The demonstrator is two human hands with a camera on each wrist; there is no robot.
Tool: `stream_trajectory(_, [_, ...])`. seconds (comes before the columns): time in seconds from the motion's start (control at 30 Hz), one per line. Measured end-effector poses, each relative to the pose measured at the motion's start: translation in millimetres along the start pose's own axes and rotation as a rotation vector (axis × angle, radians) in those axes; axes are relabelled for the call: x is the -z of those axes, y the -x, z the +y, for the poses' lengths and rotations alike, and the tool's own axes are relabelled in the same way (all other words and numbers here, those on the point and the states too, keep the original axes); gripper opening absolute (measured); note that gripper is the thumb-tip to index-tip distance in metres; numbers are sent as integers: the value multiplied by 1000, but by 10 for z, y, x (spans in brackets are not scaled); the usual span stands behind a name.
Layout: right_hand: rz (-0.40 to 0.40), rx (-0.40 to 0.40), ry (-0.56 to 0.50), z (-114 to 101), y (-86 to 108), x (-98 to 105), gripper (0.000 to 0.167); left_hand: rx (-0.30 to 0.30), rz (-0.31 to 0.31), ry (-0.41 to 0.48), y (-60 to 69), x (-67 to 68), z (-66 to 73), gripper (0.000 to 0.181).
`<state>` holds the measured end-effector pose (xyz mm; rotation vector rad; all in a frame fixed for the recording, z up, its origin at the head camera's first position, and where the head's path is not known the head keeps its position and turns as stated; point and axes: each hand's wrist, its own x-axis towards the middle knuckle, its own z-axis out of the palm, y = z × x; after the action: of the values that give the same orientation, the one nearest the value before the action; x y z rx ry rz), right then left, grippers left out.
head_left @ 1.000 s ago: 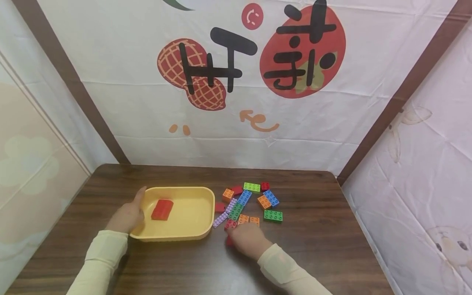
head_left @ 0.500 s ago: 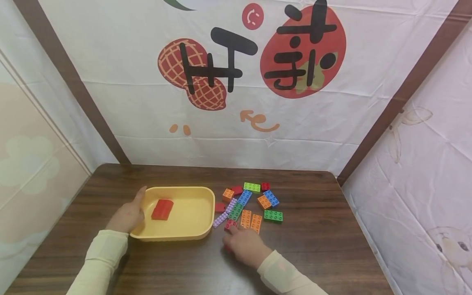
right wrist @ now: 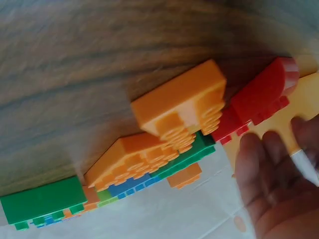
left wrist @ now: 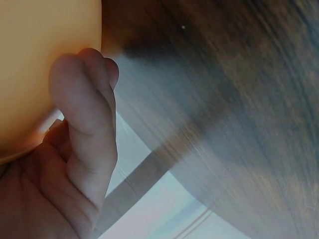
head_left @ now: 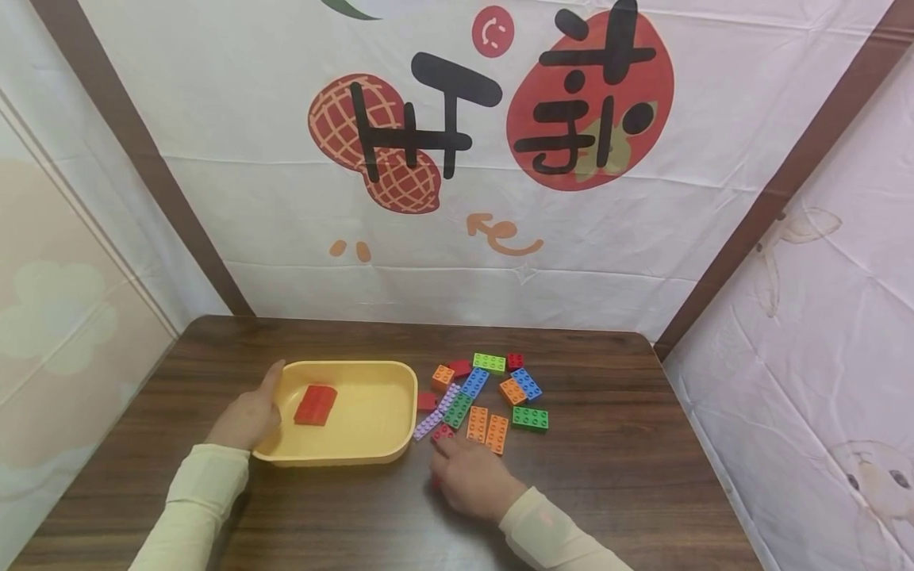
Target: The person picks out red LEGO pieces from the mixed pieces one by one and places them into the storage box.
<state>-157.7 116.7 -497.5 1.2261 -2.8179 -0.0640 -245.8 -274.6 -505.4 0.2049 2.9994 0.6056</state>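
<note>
I seem to be picking up the round-ended red plastic block (right wrist: 264,94) near the shallow yellow plastic tray (head_left: 332,461) my left hand (head_left: 246,419) grips. I can't tell whether my right hand (head_left: 476,480) pinches it; next calls for a secure hold.

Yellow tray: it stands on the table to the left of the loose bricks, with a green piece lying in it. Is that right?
The colour is wrong: the piece lying in the yellow tray is a red piece, as the head view shows. The tray does stand on the table to the left of the loose bricks.
</note>
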Motion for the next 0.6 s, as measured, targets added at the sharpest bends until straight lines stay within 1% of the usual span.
stream_trajectory(0.07, [-8, -55, 3, -20, -8, -4, 25, -1, -3, -1, 4, 7, 10, 70])
stream_trajectory(0.13, [-35, -117, 4, -44, -19, -23, 31, -1, -5, -2, 5, 13, 17, 70])
stream_trajectory(0.23, [-63, -164, 2, -77, -27, -54, 33, -6, -3, -8, 3, 13, 18, 70])
stream_trajectory(0.37, [-77, -152, -7, -90, -26, -66, 31, 0, -9, -9, -7, 7, 11, 70])
stream_trajectory(0.5, [-105, -106, -31, -70, -2, -61, 31, 9, -21, -4, -1, 17, 21, 71])
stream_trajectory(0.6, [-106, -85, -56, -51, 17, -73, 29, 7, -19, 0, 9, 26, 24, 71])
